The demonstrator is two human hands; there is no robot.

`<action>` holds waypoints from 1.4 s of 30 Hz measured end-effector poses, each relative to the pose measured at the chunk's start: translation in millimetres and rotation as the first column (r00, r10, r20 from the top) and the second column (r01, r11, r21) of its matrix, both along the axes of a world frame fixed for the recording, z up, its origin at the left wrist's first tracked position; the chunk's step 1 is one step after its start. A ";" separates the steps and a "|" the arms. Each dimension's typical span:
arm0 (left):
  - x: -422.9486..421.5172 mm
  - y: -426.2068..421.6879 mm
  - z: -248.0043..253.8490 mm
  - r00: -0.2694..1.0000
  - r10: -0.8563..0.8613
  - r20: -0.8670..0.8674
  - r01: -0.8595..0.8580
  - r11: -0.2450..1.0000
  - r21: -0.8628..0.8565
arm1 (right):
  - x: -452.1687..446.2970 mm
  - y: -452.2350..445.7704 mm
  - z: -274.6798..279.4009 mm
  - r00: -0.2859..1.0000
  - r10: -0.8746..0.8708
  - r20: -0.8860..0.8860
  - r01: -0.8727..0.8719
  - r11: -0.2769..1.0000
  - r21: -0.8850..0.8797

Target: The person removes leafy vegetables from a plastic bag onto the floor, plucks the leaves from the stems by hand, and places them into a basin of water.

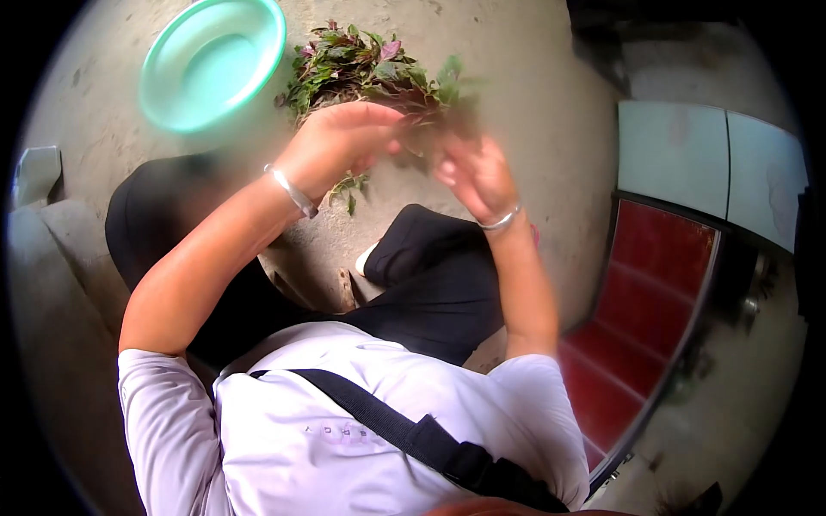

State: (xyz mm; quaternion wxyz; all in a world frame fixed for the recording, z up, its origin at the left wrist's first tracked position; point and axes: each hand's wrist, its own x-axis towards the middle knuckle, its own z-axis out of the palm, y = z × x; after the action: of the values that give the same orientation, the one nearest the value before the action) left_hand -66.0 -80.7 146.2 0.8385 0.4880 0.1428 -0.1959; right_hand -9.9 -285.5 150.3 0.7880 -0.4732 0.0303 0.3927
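A pile of leafy greens [344, 69] with green and purplish leaves lies on the floor beyond my hands. My left hand [344, 142] is in front of it, fingers curled closed around the stems of some greens. Motion blurs my right hand [480, 176], whose fingers are bent in on the lower stems of a blurred leafy sprig [449, 93]. The stems between the two hands are smeared, so their exact ends cannot be made out. A small loose sprig [349, 191] rests on the floor below my left hand.
A light green plastic basin [219, 69] stands on the concrete floor [525, 60] at the upper left. On the right are a red tiled surface [650, 284] and pale panels [671, 155]. My legs in black trousers [439, 284] are bent close below my hands.
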 end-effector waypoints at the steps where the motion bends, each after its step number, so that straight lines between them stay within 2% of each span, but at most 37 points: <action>1: 1.7 0.6 1.9 1.000 -0.019 0.007 0.019 1.000 0.002 | 0.1 0.2 0.1 1.000 -0.012 0.000 0.012 1.000 -0.009; 8: 13.7 0.2 6.4 1.000 -0.015 -0.006 0.015 0.999 0.032 | 3.9 3.3 0.9 0.998 -0.062 -0.001 0.061 0.994 -0.089; 15: 16.8 -4.3 3.2 0.993 0.092 -0.068 -0.099 0.990 -0.100 | 2.5 0.3 -1.0 0.992 -0.075 0.105 0.087 0.990 -0.115; 18: 16.0 -8.1 3.1 0.981 0.184 -0.059 -0.183 0.983 0.035 | 0.1 2.7 0.4 0.970 -0.093 0.224 0.134 0.975 -0.176; 21: 14.2 -8.6 4.7 0.980 0.200 0.000 -0.200 0.979 0.033 | 0.8 -3.3 -5.9 0.904 0.016 0.427 0.133 0.939 -0.317; 24: 12.2 -15.0 22.5 0.953 0.278 0.123 -0.293 0.947 0.128 | -2.6 -5.9 -8.9 0.839 0.033 0.542 0.197 0.912 -0.360; 27: 12.2 -16.4 24.1 0.937 0.283 0.203 -0.317 0.935 0.161 | -5.0 -7.3 -7.9 0.803 0.081 0.590 0.233 0.869 -0.436; 30: 14.5 -18.9 27.4 0.948 0.267 0.172 -0.286 0.953 0.102 | -5.5 -5.3 -9.1 0.701 0.132 0.701 0.261 0.867 -0.424; 33: 18.0 -19.0 11.8 0.987 0.155 -0.031 -0.151 0.984 0.099 | -9.7 1.2 0.7 0.640 0.226 0.734 0.281 0.821 -0.497; 37: 15.4 -17.0 2.4 0.994 0.100 -0.036 -0.101 0.994 -0.040 | -8.3 0.9 -7.8 0.681 0.088 0.727 0.273 0.890 -0.364; 39: 15.2 -18.3 5.9 0.991 0.132 0.009 -0.132 0.991 -0.003 | -7.7 -1.0 -10.2 0.709 0.060 0.702 0.267 0.899 -0.347; 42: 12.1 -22.4 14.3 0.977 0.208 0.051 -0.212 0.972 0.098 | -7.7 0.8 -15.3 0.637 0.048 0.769 0.337 0.880 -0.335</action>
State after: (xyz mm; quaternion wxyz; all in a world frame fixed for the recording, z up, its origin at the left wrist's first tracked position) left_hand -53.9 -103.1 160.5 0.8310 0.5165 0.1865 -0.0886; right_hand -17.6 -284.7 135.0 0.6253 -0.7574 -0.1729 0.0738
